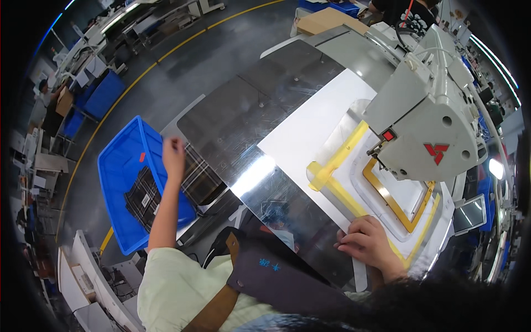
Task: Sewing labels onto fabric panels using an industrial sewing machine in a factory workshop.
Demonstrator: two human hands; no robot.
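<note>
Left hand [174,148]: fingers curled in, above the near edge of the bin; can't tell if they pinch anything. Right hand [368,243]: fingers loosely curled at the template's near edge, no grip on cloth visible; can't tell if they pinch the edge. Plaid [202,177] lies over the table's left end, just right of the left hand; more plaid sits in the blue bin [114,182] beyond. Template [387,198] has a brass-coloured frame and yellow tape [349,145], lies on the white sheet [310,130], partly under the machine head [428,116]. No plaid seen on it. My read: cloth handling between bin and table, template side only steadied. Next move calls for left fingers on one plaid edge, kept flat, right hand clear of the needle area.
</note>
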